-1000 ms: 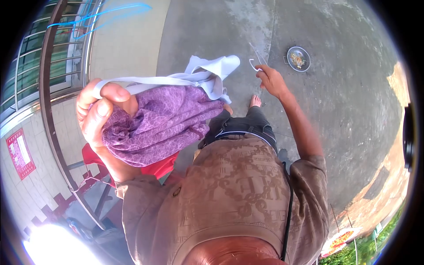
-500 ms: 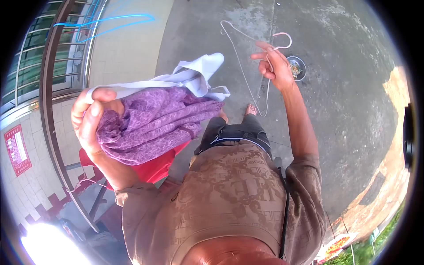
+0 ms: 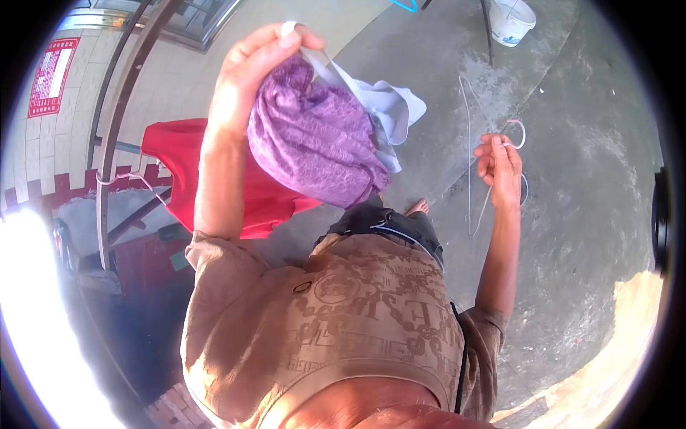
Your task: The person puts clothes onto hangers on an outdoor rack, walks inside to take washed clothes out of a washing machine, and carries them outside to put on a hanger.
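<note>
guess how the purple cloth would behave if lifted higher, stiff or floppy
The purple cloth is probably floppy, since it bunches in soft folds at the left hand. It is likely fairly light, as no other hand supports it. The loose white fabric beside it may swing or flap.

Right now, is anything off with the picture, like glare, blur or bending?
Head view: glare whites out the lower left edge; head view: the wide lens seems to bow the dark pole, and the corners are black; head view: the hanger's thin wire looks faint against the grey ground; head view: small print on the red-bordered notice is too soft to read.
</note>
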`<state>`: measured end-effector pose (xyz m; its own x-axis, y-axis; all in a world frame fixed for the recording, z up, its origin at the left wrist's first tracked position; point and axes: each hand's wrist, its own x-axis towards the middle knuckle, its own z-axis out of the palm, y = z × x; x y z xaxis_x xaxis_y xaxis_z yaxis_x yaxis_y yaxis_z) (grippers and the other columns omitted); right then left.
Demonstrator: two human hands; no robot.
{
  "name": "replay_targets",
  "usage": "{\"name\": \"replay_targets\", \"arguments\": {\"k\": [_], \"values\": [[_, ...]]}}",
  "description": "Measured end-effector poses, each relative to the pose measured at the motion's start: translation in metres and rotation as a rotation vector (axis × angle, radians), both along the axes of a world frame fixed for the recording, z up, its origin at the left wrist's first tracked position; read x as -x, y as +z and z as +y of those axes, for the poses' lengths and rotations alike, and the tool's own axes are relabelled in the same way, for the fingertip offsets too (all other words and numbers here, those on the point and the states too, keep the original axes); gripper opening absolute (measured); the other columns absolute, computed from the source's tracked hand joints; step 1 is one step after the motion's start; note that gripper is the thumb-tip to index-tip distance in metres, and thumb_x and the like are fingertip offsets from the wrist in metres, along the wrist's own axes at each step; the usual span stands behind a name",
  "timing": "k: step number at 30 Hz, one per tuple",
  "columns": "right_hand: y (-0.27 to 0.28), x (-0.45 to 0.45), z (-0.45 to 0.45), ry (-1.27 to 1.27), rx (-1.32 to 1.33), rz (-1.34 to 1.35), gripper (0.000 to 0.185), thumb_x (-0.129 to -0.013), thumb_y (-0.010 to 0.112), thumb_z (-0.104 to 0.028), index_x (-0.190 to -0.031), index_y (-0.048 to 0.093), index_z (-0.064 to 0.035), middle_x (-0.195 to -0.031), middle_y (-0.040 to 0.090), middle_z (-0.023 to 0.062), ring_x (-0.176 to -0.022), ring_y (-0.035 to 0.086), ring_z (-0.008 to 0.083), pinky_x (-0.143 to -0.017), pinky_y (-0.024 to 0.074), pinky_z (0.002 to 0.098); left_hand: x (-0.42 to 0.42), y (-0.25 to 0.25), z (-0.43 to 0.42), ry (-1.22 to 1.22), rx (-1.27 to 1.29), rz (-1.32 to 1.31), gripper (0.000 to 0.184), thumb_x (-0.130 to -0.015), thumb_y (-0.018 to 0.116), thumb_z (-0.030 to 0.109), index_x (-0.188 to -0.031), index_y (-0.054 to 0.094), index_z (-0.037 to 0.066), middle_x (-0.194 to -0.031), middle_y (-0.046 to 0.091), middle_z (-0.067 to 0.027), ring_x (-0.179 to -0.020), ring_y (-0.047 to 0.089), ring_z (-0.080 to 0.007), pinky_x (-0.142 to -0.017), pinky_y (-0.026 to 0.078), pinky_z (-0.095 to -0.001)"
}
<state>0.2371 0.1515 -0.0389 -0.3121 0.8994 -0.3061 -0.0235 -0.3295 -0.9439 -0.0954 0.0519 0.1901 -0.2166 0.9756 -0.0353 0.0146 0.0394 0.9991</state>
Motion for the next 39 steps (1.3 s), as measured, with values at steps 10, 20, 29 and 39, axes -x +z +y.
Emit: {"name": "replay_targets", "arguments": {"k": [10, 20, 29, 39], "values": [[0.031, 0.074, -0.054, 0.047, -0.278, 0.271, 0.022, -0.091, 0.069, -0.019, -0.103, 0.063, -0.0016, -0.096, 0.068, 0.0067, -0.075, 0.061, 0.0096, -0.064, 0.0485, 0.0223, 0.003, -0.046, 0.024, 0.126, -0.038, -0.429, 0.021, -0.099, 0.052, 0.027, -0.096, 0.058, 0.007, -0.065, 0.049, -0.0009, -0.053, 0.047, -0.0135, -0.051, 0.040, -0.0288], [0.080, 0.103, -0.059, 0.152, -0.700, 0.125, 0.066, -0.063, 0.090, -0.026, -0.119, 0.061, -0.0035, -0.112, 0.066, 0.0122, -0.101, 0.064, 0.0240, -0.087, 0.0494, 0.0320, -0.033, -0.056, 0.019, 0.162, -0.206, -0.725, 0.021, -0.103, 0.043, 0.024, -0.101, 0.057, 0.008, -0.059, 0.043, 0.0002, -0.053, 0.040, -0.0141, -0.052, 0.036, -0.0294], [0.094, 0.110, -0.075, 0.060, -0.892, 0.035, 0.023, -0.072, 0.077, -0.003, -0.089, 0.061, -0.0025, -0.074, 0.057, 0.0094, -0.061, 0.058, 0.0234, -0.056, 0.0461, 0.0335, -0.040, -0.090, 0.024, 0.262, -0.286, -0.708, 0.021, -0.098, 0.050, 0.028, -0.094, 0.053, 0.007, -0.068, 0.053, -0.0065, -0.057, 0.054, -0.0185, -0.057, 0.047, -0.0331], [0.146, 0.024, -0.038, -0.535, -1.206, -0.381, 0.025, -0.097, 0.061, -0.022, -0.101, 0.063, 0.0021, -0.081, 0.066, 0.0081, -0.069, 0.061, 0.0143, -0.057, 0.0451, 0.0282, -0.013, -0.091, 0.028, 0.438, -0.388, -0.576, 0.021, -0.100, 0.048, 0.024, -0.092, 0.055, 0.007, -0.074, 0.052, -0.0029, -0.065, 0.052, -0.0168, -0.062, 0.046, -0.0338]]}}
